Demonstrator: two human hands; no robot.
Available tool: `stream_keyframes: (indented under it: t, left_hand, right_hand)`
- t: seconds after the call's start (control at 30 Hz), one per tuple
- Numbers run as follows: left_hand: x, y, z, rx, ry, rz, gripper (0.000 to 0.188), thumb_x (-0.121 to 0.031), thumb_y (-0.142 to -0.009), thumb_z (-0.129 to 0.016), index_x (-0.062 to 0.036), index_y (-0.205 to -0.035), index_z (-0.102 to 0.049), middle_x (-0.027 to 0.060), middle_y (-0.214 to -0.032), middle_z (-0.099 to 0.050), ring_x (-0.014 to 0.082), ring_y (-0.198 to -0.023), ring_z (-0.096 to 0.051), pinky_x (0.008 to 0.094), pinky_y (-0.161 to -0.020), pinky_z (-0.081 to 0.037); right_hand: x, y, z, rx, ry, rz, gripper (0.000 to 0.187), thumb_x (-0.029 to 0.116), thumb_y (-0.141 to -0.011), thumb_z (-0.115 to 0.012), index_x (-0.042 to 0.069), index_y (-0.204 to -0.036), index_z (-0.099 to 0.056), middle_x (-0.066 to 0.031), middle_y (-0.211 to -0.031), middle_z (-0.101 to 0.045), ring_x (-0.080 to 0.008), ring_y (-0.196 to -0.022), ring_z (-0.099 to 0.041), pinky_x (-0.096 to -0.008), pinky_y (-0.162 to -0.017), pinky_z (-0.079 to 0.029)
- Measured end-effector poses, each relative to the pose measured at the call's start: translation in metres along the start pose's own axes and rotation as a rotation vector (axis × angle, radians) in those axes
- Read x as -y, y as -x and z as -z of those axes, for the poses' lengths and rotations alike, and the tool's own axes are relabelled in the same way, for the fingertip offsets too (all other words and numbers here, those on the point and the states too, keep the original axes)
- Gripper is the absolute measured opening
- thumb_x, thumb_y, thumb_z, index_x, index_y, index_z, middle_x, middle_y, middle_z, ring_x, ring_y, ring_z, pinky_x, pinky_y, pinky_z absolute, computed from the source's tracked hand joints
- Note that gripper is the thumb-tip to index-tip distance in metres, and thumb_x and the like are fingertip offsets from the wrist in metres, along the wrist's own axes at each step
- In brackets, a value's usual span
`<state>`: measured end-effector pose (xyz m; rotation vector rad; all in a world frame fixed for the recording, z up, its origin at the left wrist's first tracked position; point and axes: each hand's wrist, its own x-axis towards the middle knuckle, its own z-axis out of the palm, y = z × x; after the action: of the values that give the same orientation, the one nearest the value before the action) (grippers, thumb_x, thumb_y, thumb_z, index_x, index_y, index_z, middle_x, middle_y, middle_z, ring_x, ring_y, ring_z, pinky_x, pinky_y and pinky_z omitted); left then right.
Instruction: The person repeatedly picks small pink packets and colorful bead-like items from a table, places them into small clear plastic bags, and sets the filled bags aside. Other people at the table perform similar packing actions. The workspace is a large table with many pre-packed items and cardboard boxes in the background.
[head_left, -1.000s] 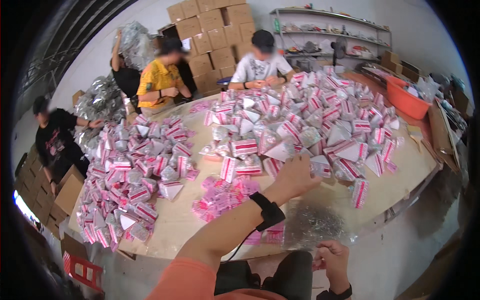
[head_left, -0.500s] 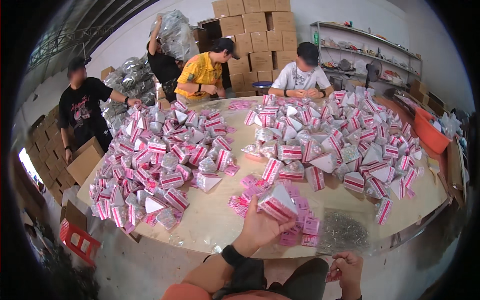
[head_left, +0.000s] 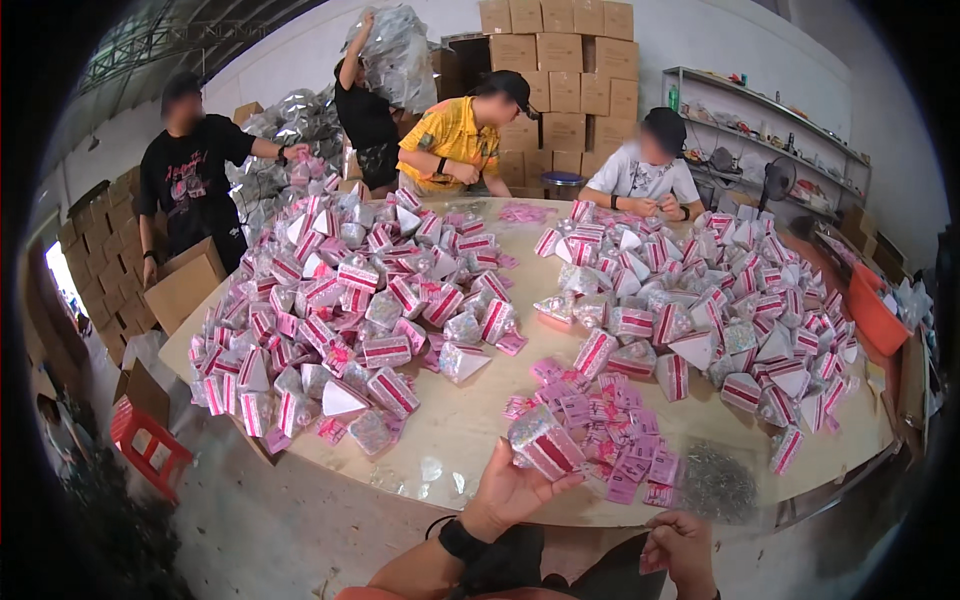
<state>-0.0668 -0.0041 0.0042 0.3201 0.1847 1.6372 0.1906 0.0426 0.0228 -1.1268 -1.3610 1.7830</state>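
Observation:
My left hand (head_left: pixel 515 490), palm up, holds a wedge-shaped toy cake slice (head_left: pixel 545 443) with a glittery top and a dark pink band along its side. My right hand (head_left: pixel 682 552) is lower, off the table's near edge, its thumb and fingers pinched together. The small pink card that showed in it a moment before is now mostly hidden by the fingers. Beyond my left hand lie loose pink cards (head_left: pixel 630 465). To their right, a heap of small dark metal pieces (head_left: pixel 718 482) rests on clear plastic.
Heaps of wrapped cake slices cover the table's left (head_left: pixel 330 310) and right (head_left: pixel 700 310). Several people (head_left: pixel 455 135) are around the far side, one holding up a grey bag (head_left: pixel 398 60). A red stool (head_left: pixel 147 450), an orange tub (head_left: pixel 878 310), and an open carton (head_left: pixel 185 285) surround the table.
My left hand has turned the cake slice, so its banded side and glittery top show instead of the white face. The view has swung slightly left. My right hand stays pinched, low down.

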Motion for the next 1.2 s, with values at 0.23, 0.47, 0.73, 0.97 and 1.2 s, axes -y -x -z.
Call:
stream_keyframes:
  t: [0.23,0.47,0.73,0.97,1.2]
  left_hand:
    - [-0.004,0.008,0.001,-0.137,-0.067,-0.077,0.08,-0.067,-0.079,-0.034,-0.0099,-0.135,-0.028,0.0164,-0.13,-0.04,0.0408,-0.117,-0.039,0.0605,-0.094,-0.032]
    - [-0.011,0.007,-0.009,-0.07,-0.074,-0.136,0.059,-0.048,-0.089,-0.034,-0.0087,-0.133,-0.031,0.0153,-0.129,-0.042,0.0362,-0.116,-0.043,0.0546,-0.095,-0.034]
    - [0.003,0.006,-0.025,-0.13,-0.44,-0.278,0.058,-0.035,-0.087,-0.051,-0.0023,-0.13,-0.031,0.0137,-0.125,-0.045,0.0305,-0.11,-0.049,0.0405,-0.093,-0.041]
    - [0.018,0.003,-0.027,-0.145,-0.455,-0.365,0.061,-0.02,-0.077,-0.066,-0.0076,-0.125,-0.031,0.0094,-0.116,-0.047,0.0244,-0.105,-0.05,0.042,-0.086,-0.045]
    - [0.022,0.005,-0.032,-0.146,-0.519,-0.428,0.068,-0.02,-0.076,-0.068,-0.0009,-0.128,-0.029,0.0151,-0.116,-0.049,0.0279,-0.108,-0.051,0.0404,-0.09,-0.045]
  right_hand:
    - [0.02,-0.006,-0.021,0.115,0.053,0.02,0.012,-0.001,-0.076,-0.051,-0.007,-0.085,-0.056,-0.0117,-0.06,-0.059,-0.013,-0.044,-0.055,-0.0236,-0.04,-0.046]
    - [0.036,-0.006,-0.038,0.224,0.172,0.004,0.015,0.005,-0.081,-0.056,-0.005,-0.092,-0.058,-0.0073,-0.064,-0.058,-0.009,-0.049,-0.054,-0.0207,-0.045,-0.044]
    - [0.053,-0.01,-0.053,0.309,0.202,0.173,0.015,0.006,-0.082,-0.056,-0.003,-0.094,-0.059,-0.0043,-0.067,-0.058,-0.0067,-0.055,-0.054,-0.0195,-0.049,-0.044]
    - [0.069,-0.009,-0.07,0.248,0.53,0.516,0.019,0.008,-0.081,-0.056,-0.002,-0.097,-0.057,-0.0122,-0.078,-0.06,-0.0213,-0.066,-0.06,-0.0289,-0.06,-0.047]
    - [0.068,-0.015,-0.08,0.198,0.632,0.798,0.021,0.011,-0.081,-0.056,0.0,-0.099,-0.057,-0.0176,-0.086,-0.061,-0.0321,-0.08,-0.06,-0.0356,-0.067,-0.048]
